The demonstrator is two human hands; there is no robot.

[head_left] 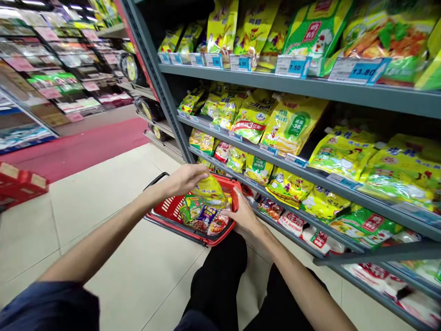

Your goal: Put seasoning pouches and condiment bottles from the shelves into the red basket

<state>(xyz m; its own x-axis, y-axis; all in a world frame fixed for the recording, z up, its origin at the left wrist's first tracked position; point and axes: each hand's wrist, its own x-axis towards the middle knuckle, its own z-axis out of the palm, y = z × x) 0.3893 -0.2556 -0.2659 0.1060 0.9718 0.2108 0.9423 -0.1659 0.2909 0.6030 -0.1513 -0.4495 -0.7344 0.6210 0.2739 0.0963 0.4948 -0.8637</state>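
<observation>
My left hand [189,180] grips the top of a yellow seasoning pouch [207,192], which stands upright in a red plastic shopping basket [225,182]. My right hand [244,215] rests at the basket's right side, its fingers against the packets inside. Several other packets lie in the basket, including a purple-labelled one [206,215] and a green one [193,205]. The basket's black handle [156,180] leans out to the left. The pouches hide most of the basket's floor.
Grey metal shelves [296,85] to the right hold rows of yellow and green seasoning bags with blue price tags. My black-trousered legs [217,280] lie below the basket. Red baskets [19,184] stand at the left on the tiled floor [103,207].
</observation>
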